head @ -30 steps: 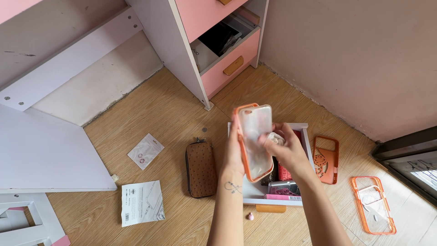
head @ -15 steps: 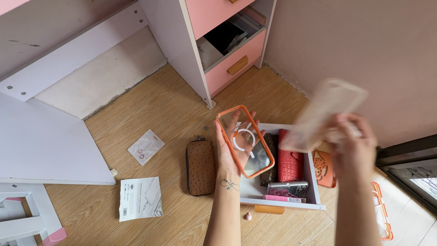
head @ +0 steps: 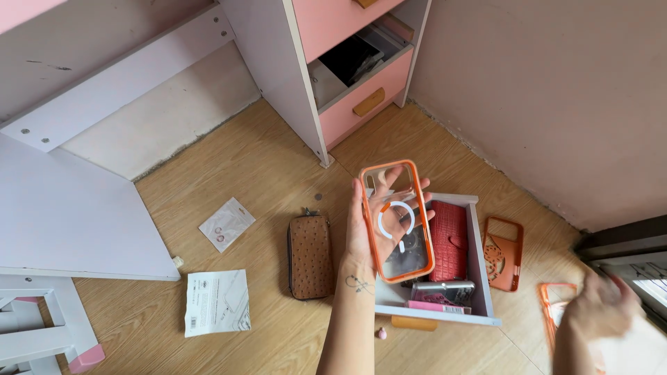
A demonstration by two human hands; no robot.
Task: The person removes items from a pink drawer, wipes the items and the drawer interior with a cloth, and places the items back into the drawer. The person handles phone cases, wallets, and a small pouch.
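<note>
My left hand (head: 357, 243) is raised palm-up over the floor, shut on a clear phone case with an orange rim and a white ring (head: 397, 221). Beneath it lies a white drawer (head: 480, 278) taken out onto the floor; inside are a red textured wallet (head: 449, 240) and small boxes. My right hand (head: 599, 308) is low at the right, blurred, just over an orange-rimmed clear case (head: 549, 300) on the floor. Whether it holds anything is unclear.
An orange patterned case (head: 503, 254) lies right of the drawer. A brown dotted pouch (head: 309, 257), a small plastic bag (head: 226, 224) and a paper leaflet (head: 217, 303) lie on the wooden floor to the left. A pink-fronted cabinet drawer (head: 367, 97) stands open behind. A white board (head: 69, 222) leans at left.
My right hand pulled the frosted whitish case off the orange one, swung it right, then dropped low to the right. My left hand kept the orange-rimmed case, now turned more upright.
</note>
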